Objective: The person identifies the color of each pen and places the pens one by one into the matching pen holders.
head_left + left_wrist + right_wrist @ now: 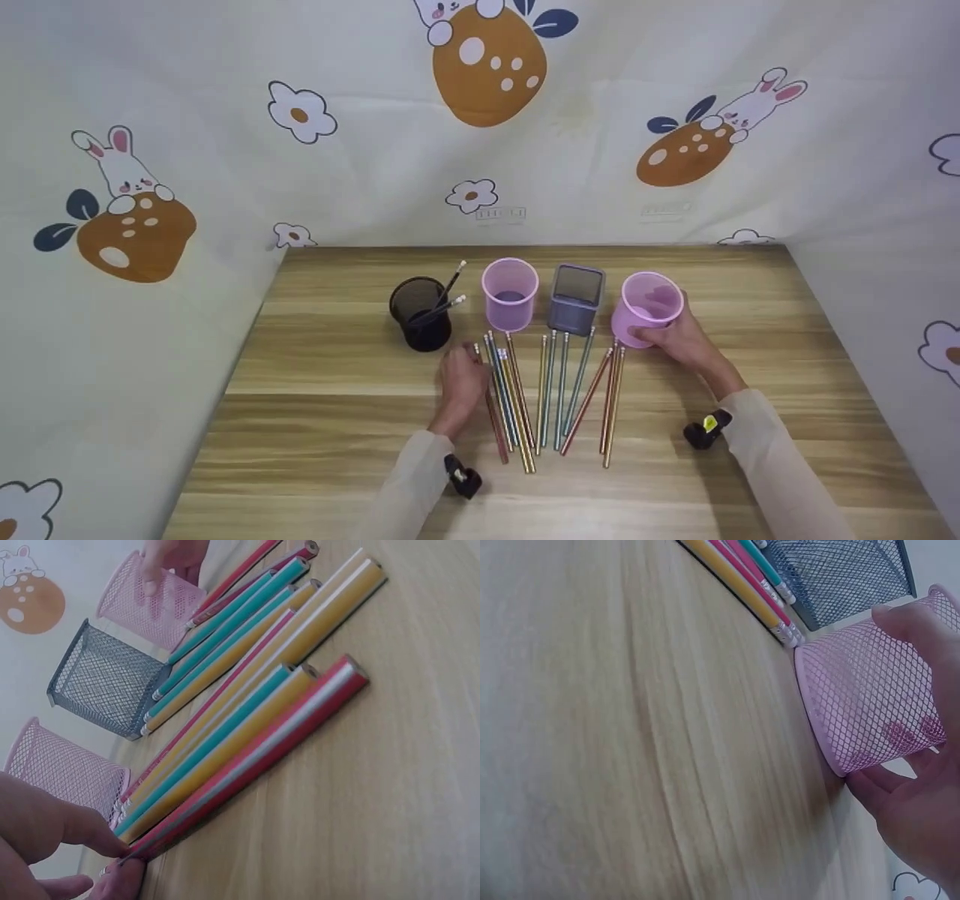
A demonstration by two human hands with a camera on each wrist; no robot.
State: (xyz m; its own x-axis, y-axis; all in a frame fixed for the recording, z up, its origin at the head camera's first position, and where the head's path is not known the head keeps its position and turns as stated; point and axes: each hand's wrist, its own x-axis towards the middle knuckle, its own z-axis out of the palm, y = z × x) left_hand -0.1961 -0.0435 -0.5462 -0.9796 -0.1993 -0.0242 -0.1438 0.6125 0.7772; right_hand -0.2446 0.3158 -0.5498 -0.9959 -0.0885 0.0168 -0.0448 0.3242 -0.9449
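From my left hand [461, 381], the black cup [429, 334] sits at eleven o'clock; thumb and finger pinch the leftmost red pencil [259, 752] near its far end, and I'd best slide it clear of the yellow pencil [244, 732]. My right hand [684, 341] should steady the pink cup [862, 697] it grips at ten o'clock.

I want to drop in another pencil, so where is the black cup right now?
In the head view, the black cup stands left of centre, with a round pink cup to its right and the left hand just in front.
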